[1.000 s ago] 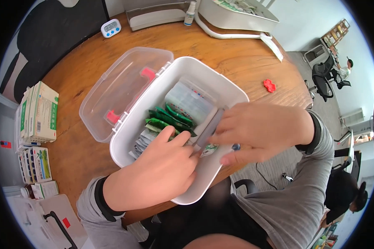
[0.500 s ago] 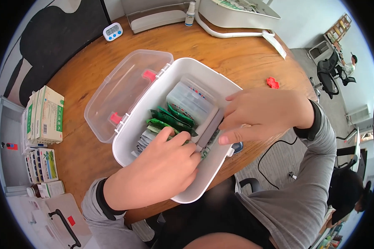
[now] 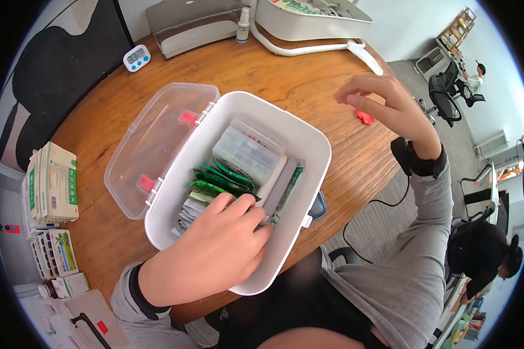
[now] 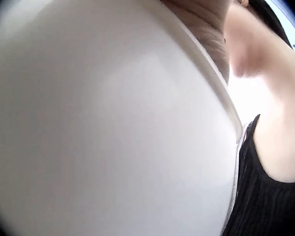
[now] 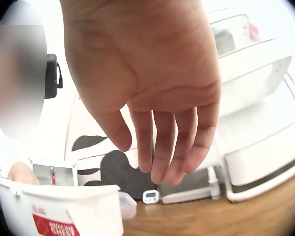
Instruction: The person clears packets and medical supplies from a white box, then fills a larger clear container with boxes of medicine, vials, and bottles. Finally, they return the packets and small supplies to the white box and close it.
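A white medicine chest (image 3: pixel 318 136) stands on the wooden table, its clear lid (image 3: pixel 151 142) folded back to the left. Inside are green packets (image 3: pixel 230 179), grey sachets (image 3: pixel 191 210), a clear plastic case (image 3: pixel 247 152), a long grey bar (image 3: pixel 279 185) and a thin green-patterned strip (image 3: pixel 289 187). My left hand (image 3: pixel 212 250) reaches over the chest's near side, bent fingers down at the packets; I cannot tell whether they grip any. Over the table's right side hovers my right hand (image 3: pixel 381 98), with nothing in its extended fingers (image 5: pixel 162 152). Beneath it lies a red cross-shaped piece (image 3: pixel 364 117).
Medicine boxes (image 3: pixel 55 183) are stacked at the left. A white timer (image 3: pixel 137 58), a small spray bottle (image 3: pixel 243 26) and a white tray (image 3: pixel 314 26) line the back. A dark blue object (image 3: pixel 318 206) sits just right of the chest.
My right hand has left the chest's right side and moved away to the far right, over the red piece. The left hand has stayed at the packets.
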